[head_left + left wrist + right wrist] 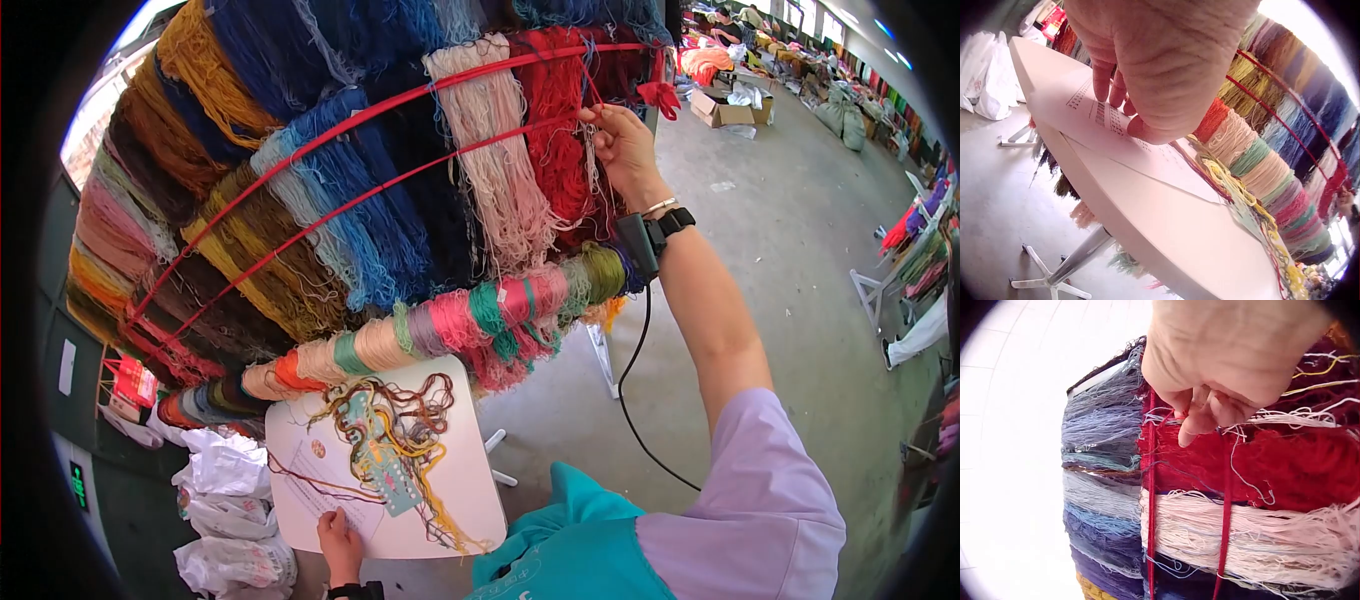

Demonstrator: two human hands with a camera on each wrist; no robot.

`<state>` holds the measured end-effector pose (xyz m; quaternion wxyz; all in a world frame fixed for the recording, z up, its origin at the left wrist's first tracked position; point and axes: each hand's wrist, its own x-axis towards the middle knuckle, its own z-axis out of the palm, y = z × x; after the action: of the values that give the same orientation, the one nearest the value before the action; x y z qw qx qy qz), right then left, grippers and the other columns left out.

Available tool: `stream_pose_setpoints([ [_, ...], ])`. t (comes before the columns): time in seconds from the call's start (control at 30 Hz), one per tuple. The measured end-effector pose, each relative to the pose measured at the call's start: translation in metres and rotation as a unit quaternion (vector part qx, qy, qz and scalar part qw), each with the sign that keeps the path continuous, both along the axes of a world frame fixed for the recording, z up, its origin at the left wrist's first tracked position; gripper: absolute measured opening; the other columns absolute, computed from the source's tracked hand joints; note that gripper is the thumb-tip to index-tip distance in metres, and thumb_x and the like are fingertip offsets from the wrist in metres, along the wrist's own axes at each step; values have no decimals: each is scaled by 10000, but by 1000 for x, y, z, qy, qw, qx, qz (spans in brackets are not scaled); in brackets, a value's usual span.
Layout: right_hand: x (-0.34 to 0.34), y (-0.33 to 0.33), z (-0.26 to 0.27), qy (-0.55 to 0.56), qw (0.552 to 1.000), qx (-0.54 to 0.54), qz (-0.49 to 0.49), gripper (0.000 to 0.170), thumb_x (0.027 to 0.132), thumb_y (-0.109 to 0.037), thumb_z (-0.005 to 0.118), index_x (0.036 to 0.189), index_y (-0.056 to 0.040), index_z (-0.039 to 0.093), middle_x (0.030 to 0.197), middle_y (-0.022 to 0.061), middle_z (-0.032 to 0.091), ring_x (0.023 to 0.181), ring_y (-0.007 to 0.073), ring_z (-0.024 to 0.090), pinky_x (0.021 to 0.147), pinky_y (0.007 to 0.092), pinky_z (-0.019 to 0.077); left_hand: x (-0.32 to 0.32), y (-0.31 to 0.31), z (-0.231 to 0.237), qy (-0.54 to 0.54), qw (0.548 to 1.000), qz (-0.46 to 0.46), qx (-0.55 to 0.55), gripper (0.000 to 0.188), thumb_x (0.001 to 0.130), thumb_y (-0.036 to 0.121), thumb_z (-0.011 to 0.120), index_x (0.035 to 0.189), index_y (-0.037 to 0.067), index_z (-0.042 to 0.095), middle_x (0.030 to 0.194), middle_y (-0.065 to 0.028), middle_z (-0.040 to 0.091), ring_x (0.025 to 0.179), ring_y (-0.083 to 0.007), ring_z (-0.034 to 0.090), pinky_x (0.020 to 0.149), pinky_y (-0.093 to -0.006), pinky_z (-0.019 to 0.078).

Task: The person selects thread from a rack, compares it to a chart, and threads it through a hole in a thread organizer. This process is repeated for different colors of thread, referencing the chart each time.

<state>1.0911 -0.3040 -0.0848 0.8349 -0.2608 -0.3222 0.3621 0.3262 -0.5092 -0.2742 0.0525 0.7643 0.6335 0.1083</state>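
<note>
My right hand (625, 150) is at the upper right of a rack of hanging thread skeins, beside the red skein (552, 130). Its thumb and fingertips pinch a thin red strand (1180, 415) just in front of the red threads. My left hand (341, 548) rests its fingertips on a printed sheet (1138, 147) near the lower edge of a white round-cornered tabletop (460, 510). Up the same top lies a pale green card (398, 490) with holes, hung with brown, yellow and green threads (430, 400).
Red ribbons (400, 98) run across the skeins. Below them, a roll wound with coloured yarn (375, 345) borders the tabletop. White plastic bags (235, 510) are piled at left. A black cable (632, 370) hangs from my right wrist. Cardboard boxes (715, 108) stand on the floor behind.
</note>
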Motion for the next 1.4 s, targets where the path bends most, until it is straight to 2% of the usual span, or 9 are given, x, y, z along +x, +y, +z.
stream_pose_setpoints([
  [0.5, 1, 7, -2, -30, 998, -22, -57, 80, 961, -101, 591, 1005, -38, 614, 928, 149, 739, 517, 79, 509, 421, 192, 325, 0, 0, -1, -6, 1000, -1, 4, 516, 754, -2, 572, 1265, -32, 635, 1185, -225, 577, 1100, -402, 561, 971, -442, 475],
  [0.6, 6, 13, -4, -33, 997, -27, -66, 77, 945, -87, 612, 1009, -45, 617, 857, 89, 705, 522, 70, 504, 421, 192, 327, 0, 0, -1, -3, 1000, 0, 5, 516, 752, -4, 573, 1263, -32, 637, 1186, -225, 577, 1104, -402, 558, 974, -446, 472],
  [0.7, 9, 18, -6, -44, 996, -26, -71, 152, 901, -79, 688, 1035, -42, 626, 815, 25, 649, 525, 53, 479, 440, 197, 322, -1, 0, -2, 2, 1000, 2, 5, 515, 750, -5, 575, 1260, -33, 640, 1190, -228, 578, 1108, -403, 557, 978, -448, 469],
  [0.8, 4, 17, 0, -128, 982, -75, -116, 268, 850, -75, 760, 1081, -28, 634, 822, -9, 624, 587, 45, 494, 514, 205, 369, -1, 0, -3, 4, 1000, 5, 4, 514, 749, -5, 577, 1258, -34, 641, 1194, -230, 578, 1109, -404, 557, 980, -447, 468],
  [0.9, 3, 28, -2, -198, 957, -80, -198, 334, 827, -84, 791, 1116, -7, 641, 845, -5, 638, 684, 61, 544, 623, 222, 431, -1, 0, -2, 5, 1000, 7, 3, 515, 748, -5, 578, 1258, -35, 641, 1195, -231, 578, 1110, -403, 558, 979, -445, 469],
  [1.0, 5, 34, -3, -219, 940, -110, -240, 291, 843, -76, 770, 1097, 10, 657, 852, 5, 651, 768, 86, 584, 707, 236, 466, -1, 0, -3, 4, 1000, 6, 4, 513, 749, -4, 576, 1257, -36, 641, 1192, -230, 578, 1108, -402, 559, 977, -445, 471],
  [1.1, 10, 40, -3, -206, 943, -132, -227, 240, 859, -79, 748, 1064, 20, 672, 858, 15, 660, 781, 98, 598, 725, 244, 479, -2, 0, -3, 2, 1000, 3, 5, 508, 751, -2, 573, 1253, -37, 642, 1189, -227, 580, 1104, -401, 560, 975, -445, 472],
  [1.2, 11, 42, -6, -172, 952, -120, -222, 182, 880, -93, 725, 1027, 5, 679, 830, 0, 648, 711, 79, 570, 647, 235, 459, 0, 0, -1, 0, 1000, 4, 4, 503, 754, 3, 572, 1250, -35, 644, 1185, -225, 581, 1099, -400, 561, 973, -445, 473],
  [1.4, 10, 34, -11, -122, 973, -113, -159, 120, 917, -146, 708, 980, -50, 674, 771, -37, 612, 574, 36, 471, 504, 213, 347, -1, 0, -2, 4, 1000, 1, 10, 500, 754, 10, 574, 1247, -32, 647, 1180, -224, 583, 1091, -399, 564, 964, -445, 477],
])
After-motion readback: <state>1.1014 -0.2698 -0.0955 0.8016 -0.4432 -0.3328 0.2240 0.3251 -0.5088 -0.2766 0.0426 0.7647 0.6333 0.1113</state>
